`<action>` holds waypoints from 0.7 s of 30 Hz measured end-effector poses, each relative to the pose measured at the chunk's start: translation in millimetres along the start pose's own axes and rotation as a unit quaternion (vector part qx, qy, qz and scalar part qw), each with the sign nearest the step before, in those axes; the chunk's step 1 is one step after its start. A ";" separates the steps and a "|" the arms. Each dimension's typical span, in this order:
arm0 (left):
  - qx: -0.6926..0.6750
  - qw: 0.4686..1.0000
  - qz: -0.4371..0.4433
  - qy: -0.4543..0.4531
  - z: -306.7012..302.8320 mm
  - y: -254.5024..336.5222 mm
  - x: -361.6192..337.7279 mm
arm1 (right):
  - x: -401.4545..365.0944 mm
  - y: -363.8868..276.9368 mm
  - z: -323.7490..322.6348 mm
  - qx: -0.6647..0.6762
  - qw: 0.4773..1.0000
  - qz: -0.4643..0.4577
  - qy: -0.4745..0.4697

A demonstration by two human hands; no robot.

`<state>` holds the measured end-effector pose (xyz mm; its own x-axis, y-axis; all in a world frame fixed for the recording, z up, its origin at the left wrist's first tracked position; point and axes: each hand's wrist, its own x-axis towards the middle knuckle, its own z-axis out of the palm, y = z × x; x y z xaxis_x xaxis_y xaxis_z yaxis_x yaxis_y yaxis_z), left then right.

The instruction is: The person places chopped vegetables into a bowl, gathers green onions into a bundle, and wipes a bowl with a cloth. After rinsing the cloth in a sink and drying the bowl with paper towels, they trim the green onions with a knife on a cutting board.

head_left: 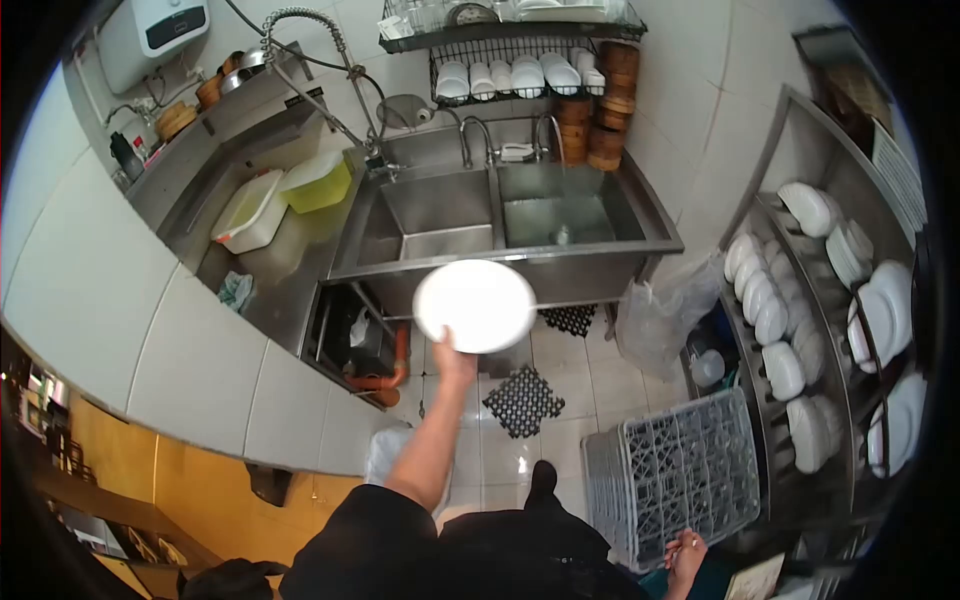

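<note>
A white round plate [476,306] is in my left hand [455,362], held out in front of the sink's front edge. The thumb lies on the plate's near rim and the other fingers are hidden beneath it. Down at the lower right, my right hand [685,550] hangs beside the grey glass rack [690,465], fingers curled. Whether anything is between those fingers is too small to tell. Beyond the plate is a steel double sink [430,262]; water runs from a tap [548,128] into its right basin, which holds water.
Dish shelves [760,330] with stacked white dishes stand at the right, near a clear plastic bag [660,320]. Two tubs, one white [248,212] and one yellow-green [316,183], sit on the left counter. Black mats [523,401] lie on the floor.
</note>
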<state>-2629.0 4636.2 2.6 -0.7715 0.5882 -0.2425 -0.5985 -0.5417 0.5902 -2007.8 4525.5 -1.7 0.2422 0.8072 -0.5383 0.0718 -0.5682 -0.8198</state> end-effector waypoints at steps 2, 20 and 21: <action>-0.032 0.996 0.059 0.062 -24.9 52.2 66.6 | 52.7 -25.1 31.1 0.001 1.000 -0.018 -0.015; -0.022 0.894 0.305 0.328 -261.3 360.4 360.2 | 201.9 -271.2 421.6 -0.189 0.968 -0.078 -0.144; -0.069 0.850 0.205 0.480 -238.0 376.6 376.8 | 196.3 -272.7 436.4 -0.179 0.974 -0.053 -0.131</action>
<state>-3196.5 4510.9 -49.8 -0.7015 -0.3927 -0.5947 -0.2060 -0.6871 0.6968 -2402.1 4908.7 30.8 -0.0371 0.8507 -0.5244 0.4273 -0.4608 -0.7778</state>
